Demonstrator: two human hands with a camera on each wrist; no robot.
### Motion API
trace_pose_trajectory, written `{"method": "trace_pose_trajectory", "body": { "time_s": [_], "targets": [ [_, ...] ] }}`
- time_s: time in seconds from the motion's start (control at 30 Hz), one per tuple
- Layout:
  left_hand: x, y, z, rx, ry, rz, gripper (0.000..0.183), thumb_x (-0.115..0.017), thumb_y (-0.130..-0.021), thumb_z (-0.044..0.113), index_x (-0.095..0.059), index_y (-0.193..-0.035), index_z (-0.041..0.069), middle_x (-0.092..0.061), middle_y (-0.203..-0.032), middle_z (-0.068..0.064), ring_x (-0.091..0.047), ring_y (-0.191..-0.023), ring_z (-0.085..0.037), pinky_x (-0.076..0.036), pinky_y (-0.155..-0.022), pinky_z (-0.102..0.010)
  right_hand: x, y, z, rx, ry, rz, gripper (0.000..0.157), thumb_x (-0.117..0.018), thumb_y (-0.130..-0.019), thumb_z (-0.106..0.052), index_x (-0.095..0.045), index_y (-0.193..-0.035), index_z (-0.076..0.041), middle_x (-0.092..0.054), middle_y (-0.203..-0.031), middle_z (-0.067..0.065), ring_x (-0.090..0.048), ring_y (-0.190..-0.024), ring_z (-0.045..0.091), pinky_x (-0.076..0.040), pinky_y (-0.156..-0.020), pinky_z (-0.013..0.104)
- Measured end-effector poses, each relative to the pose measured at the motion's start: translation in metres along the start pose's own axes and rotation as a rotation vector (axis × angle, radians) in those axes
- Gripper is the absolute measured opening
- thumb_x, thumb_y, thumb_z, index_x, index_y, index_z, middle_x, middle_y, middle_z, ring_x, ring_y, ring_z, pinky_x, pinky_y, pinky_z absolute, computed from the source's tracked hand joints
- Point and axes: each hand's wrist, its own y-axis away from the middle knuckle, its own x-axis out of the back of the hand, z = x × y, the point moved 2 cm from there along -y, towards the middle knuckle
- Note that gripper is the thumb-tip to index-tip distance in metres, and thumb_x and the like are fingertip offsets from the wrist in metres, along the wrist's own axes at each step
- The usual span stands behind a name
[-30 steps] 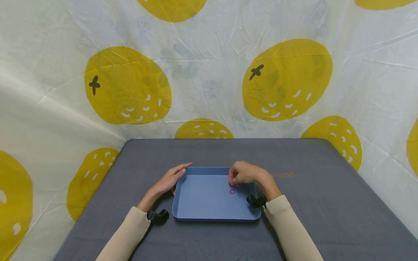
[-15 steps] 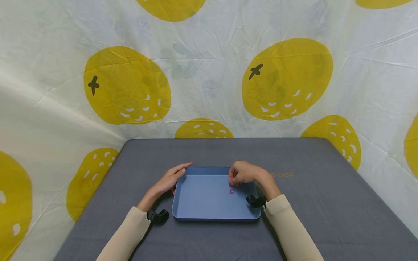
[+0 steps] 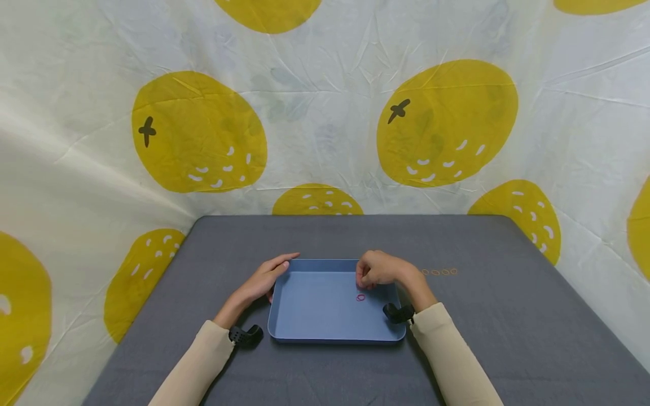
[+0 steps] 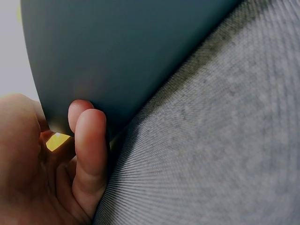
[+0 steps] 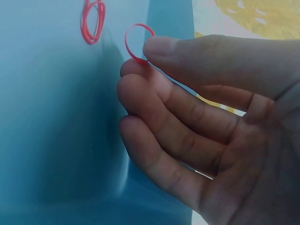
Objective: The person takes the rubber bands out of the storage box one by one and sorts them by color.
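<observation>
A blue rectangular tray (image 3: 325, 310) lies on the table. My left hand (image 3: 261, 280) holds its far left corner, with fingertips (image 4: 91, 126) against the outer wall in the left wrist view and the thumb up at the rim. Over the tray's far right part, my right hand (image 3: 378, 269) pinches a thin red rubber band (image 5: 126, 41) between thumb and fingers; its loop stands out past the thumb tip. Just below that hand, more red rubber band (image 3: 360, 297), looped on itself, lies on the tray floor.
Several orange-yellow rubber bands (image 3: 444, 272) lie in a row on the grey tablecloth (image 3: 508, 327), right of the tray and partly behind my right wrist. A white curtain (image 3: 325, 129) with yellow fruit prints hangs behind the table and along its sides.
</observation>
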Motion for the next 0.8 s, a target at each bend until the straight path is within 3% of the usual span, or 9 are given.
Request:
{"method": "trace_pose_trajectory", "body": {
  "time_s": [0.8],
  "targets": [
    [0.000, -0.001, 0.001, -0.008, 0.008, 0.005, 0.038, -0.038, -0.105, 0.036, -0.044, -0.142, 0.038, -0.048, -0.142, -0.005, -0.051, -0.041, -0.023, -0.049, -0.038, -0.043, 0.016, 0.005, 0.000, 0.000, -0.042, 0.021, 0.011, -0.066, -0.086, -0.006, -0.072, -0.078, -0.010, -0.067, -0.071, 0.001, -0.059, -0.063, 0.014, -0.050, -0.058, 0.028]
  ]
}}
